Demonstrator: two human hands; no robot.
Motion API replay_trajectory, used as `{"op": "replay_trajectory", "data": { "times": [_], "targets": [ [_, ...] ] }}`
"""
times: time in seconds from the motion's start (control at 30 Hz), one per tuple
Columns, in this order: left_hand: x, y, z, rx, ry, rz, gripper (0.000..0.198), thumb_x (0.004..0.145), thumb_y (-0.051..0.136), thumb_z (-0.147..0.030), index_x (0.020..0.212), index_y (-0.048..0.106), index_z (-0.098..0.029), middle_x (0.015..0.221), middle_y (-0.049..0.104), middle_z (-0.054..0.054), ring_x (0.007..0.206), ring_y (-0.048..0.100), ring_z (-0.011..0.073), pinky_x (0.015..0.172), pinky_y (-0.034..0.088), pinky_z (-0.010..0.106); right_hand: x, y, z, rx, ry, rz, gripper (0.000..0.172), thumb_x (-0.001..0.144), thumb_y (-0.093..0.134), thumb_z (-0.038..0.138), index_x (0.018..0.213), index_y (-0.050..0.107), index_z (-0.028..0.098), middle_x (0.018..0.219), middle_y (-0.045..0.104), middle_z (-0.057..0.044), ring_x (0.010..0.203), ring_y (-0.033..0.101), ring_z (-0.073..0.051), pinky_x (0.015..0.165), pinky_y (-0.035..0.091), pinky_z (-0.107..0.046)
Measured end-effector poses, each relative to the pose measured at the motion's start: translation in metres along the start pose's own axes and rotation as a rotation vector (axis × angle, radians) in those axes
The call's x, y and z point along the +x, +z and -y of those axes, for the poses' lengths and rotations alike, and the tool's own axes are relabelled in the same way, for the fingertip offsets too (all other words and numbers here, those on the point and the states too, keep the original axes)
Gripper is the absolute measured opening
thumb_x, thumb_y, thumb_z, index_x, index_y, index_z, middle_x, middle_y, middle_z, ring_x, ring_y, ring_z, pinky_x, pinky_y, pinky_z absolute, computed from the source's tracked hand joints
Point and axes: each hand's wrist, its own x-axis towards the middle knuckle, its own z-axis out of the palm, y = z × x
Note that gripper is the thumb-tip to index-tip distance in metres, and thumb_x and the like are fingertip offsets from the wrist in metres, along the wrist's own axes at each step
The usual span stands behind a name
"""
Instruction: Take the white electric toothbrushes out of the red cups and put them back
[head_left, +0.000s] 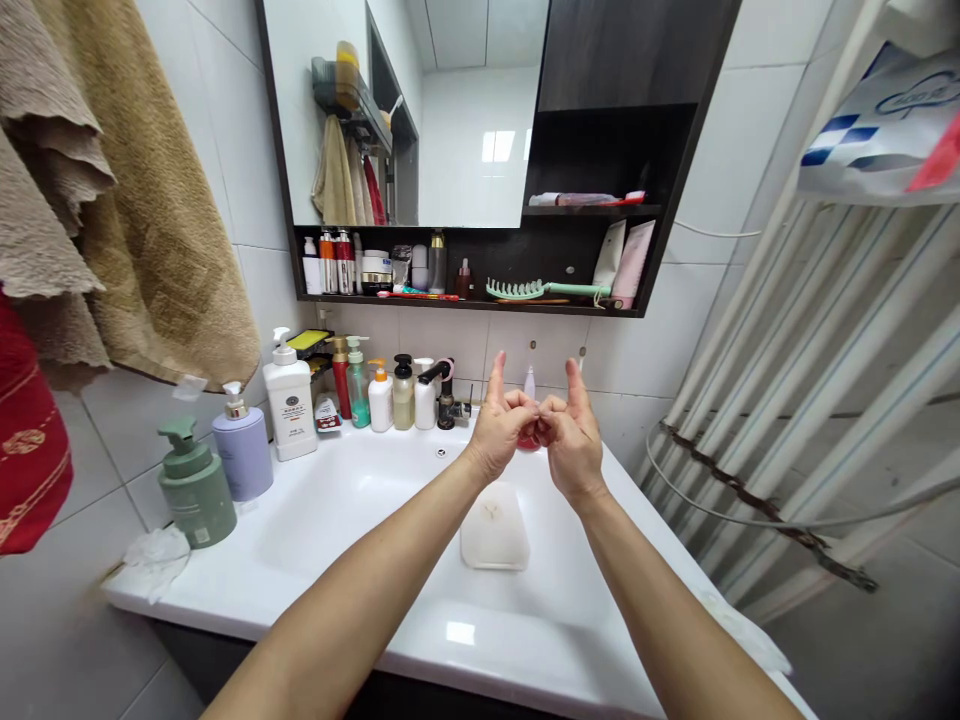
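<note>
Above the sink, my left hand and my right hand meet at their curled fingers. One finger or thumb on each hand points straight up. The fingers are pressed together where the hands touch, and anything pinched between them is too small or hidden to make out. Below them a whitish, translucent plastic tray or lid lies in the white sink basin. Behind the hands, a pale lilac pointed item and a reddish thing are partly covered.
Several pump bottles, among them a green one and a purple one, line the sink's left and back. A black faucet stands at the back. Above hangs a mirror cabinet; towels hang left, white pipes right.
</note>
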Motion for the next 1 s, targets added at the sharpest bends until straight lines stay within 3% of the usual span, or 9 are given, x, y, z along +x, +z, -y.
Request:
{"op": "replay_trajectory", "data": {
  "times": [0.17, 0.27, 0.37, 0.43, 0.5, 0.67, 0.8, 0.87, 1.0],
  "targets": [
    [0.003, -0.004, 0.007, 0.011, -0.028, -0.001, 0.076, 0.058, 0.047, -0.010, 0.116, 0.003, -0.032, 0.052, 0.040, -0.010, 0.039, 0.036, 0.0020, 0.043, 0.030, 0.016, 0.002, -0.002, -0.009, 0.018, 0.007, -0.022, 0.065, 0.059, 0.038, 0.013, 0.118, 0.016, 0.027, 0.044, 0.034, 0.010, 0.039, 0.030, -0.005, 0.039, 0.027, -0.018],
    [0.002, -0.015, 0.026, 0.051, -0.226, -0.145, 0.065, 0.058, 0.051, -0.018, 0.113, 0.018, -0.028, 0.049, 0.042, -0.010, 0.038, 0.037, 0.0028, 0.042, 0.029, 0.016, -0.004, -0.009, -0.032, 0.016, 0.109, -0.087, 0.060, 0.059, 0.040, 0.014, 0.116, 0.022, 0.025, 0.042, 0.035, 0.010, 0.036, 0.031, -0.005, 0.037, 0.027, -0.018],
    [-0.006, -0.034, 0.051, 0.081, -0.452, -0.296, 0.033, 0.064, 0.039, -0.043, 0.079, 0.048, -0.014, 0.038, 0.038, -0.007, 0.032, 0.033, 0.0031, 0.035, 0.021, 0.016, -0.015, -0.026, -0.064, -0.085, 0.311, -0.123, 0.035, 0.062, 0.041, 0.024, 0.096, 0.045, 0.016, 0.039, 0.036, 0.009, 0.032, 0.030, -0.005, 0.034, 0.025, -0.019],
    [-0.014, -0.049, 0.066, 0.092, -0.547, -0.323, 0.049, 0.064, 0.026, -0.056, 0.051, 0.044, -0.013, 0.031, 0.031, -0.006, 0.026, 0.025, 0.0026, 0.032, 0.012, 0.017, -0.017, -0.042, -0.081, -0.202, 0.405, -0.149, 0.025, 0.063, 0.039, 0.034, 0.069, 0.051, 0.014, 0.040, 0.038, 0.006, 0.030, 0.030, -0.005, 0.032, 0.024, -0.020],
    [-0.022, -0.062, 0.076, 0.104, -0.615, -0.332, 0.053, 0.061, 0.021, -0.062, 0.040, 0.035, -0.014, 0.027, 0.027, -0.005, 0.024, 0.022, 0.0022, 0.032, 0.008, 0.017, -0.011, -0.061, -0.091, -0.340, 0.437, -0.206, 0.031, 0.063, 0.036, 0.042, 0.054, 0.046, 0.015, 0.040, 0.038, 0.005, 0.031, 0.031, -0.005, 0.032, 0.025, -0.021],
    [-0.034, -0.090, 0.094, 0.139, -0.688, -0.357, 0.055, 0.054, 0.025, -0.066, 0.037, 0.030, -0.015, 0.027, 0.027, -0.005, 0.025, 0.021, 0.0016, 0.034, 0.007, 0.017, 0.038, -0.114, -0.097, -0.954, 0.277, -0.340, 0.035, 0.061, 0.033, 0.047, 0.059, 0.050, 0.017, 0.056, 0.052, -0.003, 0.054, 0.049, -0.014, 0.048, 0.036, -0.025],
    [-0.040, -0.103, 0.112, 0.279, -0.748, -0.372, 0.056, 0.051, 0.026, -0.068, 0.039, 0.034, -0.015, 0.029, 0.030, -0.005, 0.028, 0.026, 0.0023, 0.036, 0.012, 0.017, 0.079, -0.147, -0.105, -1.162, 0.263, -0.391, 0.033, 0.050, 0.048, 0.038, 0.074, 0.053, 0.015, 0.075, 0.052, -0.010, 0.080, 0.046, -0.023, 0.062, 0.035, -0.032],
    [-0.042, -0.106, 0.120, 0.351, -0.759, -0.304, 0.058, 0.051, 0.024, -0.069, 0.042, 0.039, -0.014, 0.032, 0.035, -0.004, 0.029, 0.030, 0.0035, 0.036, 0.015, 0.018, 0.091, -0.157, -0.113, -1.236, 0.282, -0.361, 0.032, 0.045, 0.053, 0.034, 0.070, 0.054, 0.015, 0.075, 0.052, -0.010, 0.080, 0.045, -0.024, 0.061, 0.034, -0.032],
    [-0.042, -0.108, 0.131, 0.388, -0.719, -0.206, 0.060, 0.053, 0.020, -0.068, 0.050, 0.044, -0.013, 0.038, 0.042, -0.002, 0.031, 0.035, 0.0051, 0.035, 0.018, 0.018, 0.095, -0.163, -0.125, -1.334, 0.327, -0.236, 0.018, 0.046, 0.053, 0.035, 0.046, 0.047, 0.019, 0.051, 0.048, -0.002, 0.057, 0.048, -0.018, 0.051, 0.034, -0.028]
  ]
}}
